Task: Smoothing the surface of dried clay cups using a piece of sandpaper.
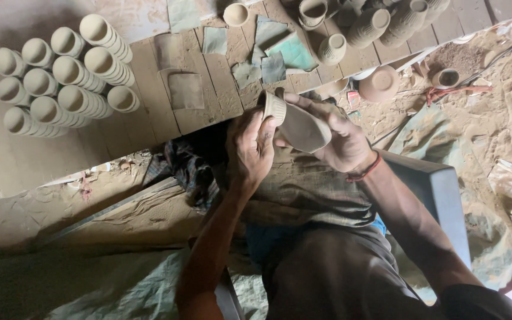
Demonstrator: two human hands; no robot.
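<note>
Both hands, left hand [250,148] and right hand [342,142], gripped an unfired clay cup [294,121] above the lap. Stacked clay cups [66,74] stood left on the wooden tabletop [155,112]; grey-green cloth scraps [274,50] lay beyond, nothing between.

left hand's fingers [266,131] hidden behind clay cup [296,123], top-edge cups [380,21] cut off
</note>
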